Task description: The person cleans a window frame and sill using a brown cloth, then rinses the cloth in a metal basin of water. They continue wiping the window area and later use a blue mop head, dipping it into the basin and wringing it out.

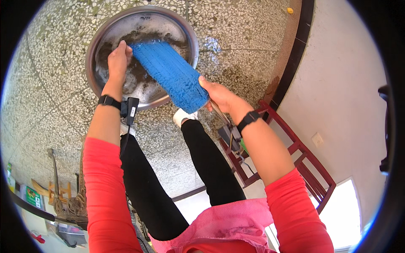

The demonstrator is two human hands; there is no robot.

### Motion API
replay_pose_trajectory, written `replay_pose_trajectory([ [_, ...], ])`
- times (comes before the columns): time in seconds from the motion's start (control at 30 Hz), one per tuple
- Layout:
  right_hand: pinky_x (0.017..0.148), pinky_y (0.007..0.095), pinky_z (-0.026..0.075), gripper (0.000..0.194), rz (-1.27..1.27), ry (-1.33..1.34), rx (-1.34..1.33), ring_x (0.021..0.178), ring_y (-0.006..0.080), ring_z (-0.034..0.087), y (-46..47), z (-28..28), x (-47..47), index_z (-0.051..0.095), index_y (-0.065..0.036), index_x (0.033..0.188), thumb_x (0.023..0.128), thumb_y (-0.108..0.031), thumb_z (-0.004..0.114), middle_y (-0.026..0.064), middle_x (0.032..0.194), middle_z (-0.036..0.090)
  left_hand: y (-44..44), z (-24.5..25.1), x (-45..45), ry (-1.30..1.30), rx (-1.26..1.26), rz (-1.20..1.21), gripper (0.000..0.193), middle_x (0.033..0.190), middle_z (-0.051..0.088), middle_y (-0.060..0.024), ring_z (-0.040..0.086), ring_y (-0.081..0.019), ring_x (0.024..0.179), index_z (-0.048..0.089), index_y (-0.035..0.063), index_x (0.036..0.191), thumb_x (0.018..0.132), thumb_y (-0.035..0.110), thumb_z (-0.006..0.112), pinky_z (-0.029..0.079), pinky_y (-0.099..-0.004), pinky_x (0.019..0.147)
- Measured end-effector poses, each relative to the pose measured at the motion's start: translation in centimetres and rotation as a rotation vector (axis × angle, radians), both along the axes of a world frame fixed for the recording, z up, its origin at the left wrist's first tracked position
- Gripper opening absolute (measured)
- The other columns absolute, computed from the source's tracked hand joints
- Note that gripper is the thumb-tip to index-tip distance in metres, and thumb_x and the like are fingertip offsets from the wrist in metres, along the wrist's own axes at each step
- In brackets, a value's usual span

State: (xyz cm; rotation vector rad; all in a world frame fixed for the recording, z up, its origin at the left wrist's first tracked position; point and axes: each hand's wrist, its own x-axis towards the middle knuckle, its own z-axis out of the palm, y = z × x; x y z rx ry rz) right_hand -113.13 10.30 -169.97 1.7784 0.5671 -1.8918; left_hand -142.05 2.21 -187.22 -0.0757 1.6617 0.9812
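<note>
A blue microfibre mop head (172,71) slants across a round stainless-steel basin (89,68). Its far end is over dark, sudsy water (139,76); the near end sticks out past the rim. My right hand (218,93) grips the near right corner, thumb on top of the pile and fingers underneath. A metal pole (220,111) runs back from that corner beneath my wrist. Over the left side of the basin, my left hand (118,60) has curled fingers at the pad's far left corner. Whether they pinch the fabric is unclear.
The basin rests on a terrazzo floor (57,72), with a wet patch (235,79) to its right. A dark red wooden rack (294,147) stands by the white wall (341,95). Ornate metalwork (68,205) is at lower left. My white shoe (182,116) is near the basin.
</note>
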Motion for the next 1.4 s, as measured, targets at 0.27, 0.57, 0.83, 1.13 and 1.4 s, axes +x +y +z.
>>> replay_pose_trajectory([
  [0.27,0.047,0.0368,0.044,0.050,-0.117,-0.048,-0.178,0.049,0.0200,0.052,1.3,-2.4,0.4,0.059,-0.008,0.097,0.101,-0.056,0.044,0.0067,0.069,0.060,0.9,11.0,6.7,0.645,0.625,-0.637,0.026,0.089,0.070,-0.0078,0.063,-0.0269,0.082,0.070,0.0067,0.088,0.096,0.030,0.060,0.048,-0.0415,0.079],
  [0.57,0.041,0.0281,0.037,0.051,0.086,0.034,0.188,0.045,0.0133,0.048,0.0,0.0,-1.0,0.060,-0.007,0.090,0.102,-0.054,0.043,0.0033,0.066,0.056,2.3,6.7,6.4,0.863,0.637,-1.199,0.048,0.143,0.052,-0.0090,0.040,-0.0295,0.138,0.061,0.0206,0.132,0.096,0.051,0.050,0.025,-0.0565,0.115],
  [0.83,0.051,0.0322,0.039,0.061,0.302,-0.115,0.389,0.055,0.0138,0.045,-2.3,0.9,-0.7,0.061,-0.001,0.104,0.098,-0.060,0.046,0.0021,0.067,0.049,1.1,0.7,-0.1,0.793,-0.246,-0.800,0.042,0.132,0.056,-0.0215,0.052,-0.0357,0.123,0.063,0.0041,0.120,0.097,0.037,0.050,0.041,-0.0509,0.101],
  [1.13,0.078,0.0394,0.048,0.065,0.220,-0.183,0.219,0.082,0.0249,0.061,-1.8,0.0,-2.3,0.063,0.005,0.110,0.101,-0.055,0.042,0.0134,0.091,0.066,-1.2,11.7,10.1,0.593,0.778,-0.799,0.026,0.105,0.061,-0.0147,0.057,-0.0336,0.110,0.064,0.0046,0.108,0.084,0.014,0.066,0.042,-0.0478,0.100],
  [1.4,0.079,0.0474,0.047,0.059,0.603,-0.113,0.575,0.085,0.0456,0.061,-3.1,1.7,-1.6,0.063,0.004,0.100,0.103,-0.049,0.038,0.0278,0.089,0.063,0.4,6.1,6.0,0.781,0.434,-1.124,0.048,0.153,0.039,-0.0121,0.027,-0.0310,0.147,0.052,0.0214,0.140,0.097,0.043,0.050,0.016,-0.0629,0.116],
])
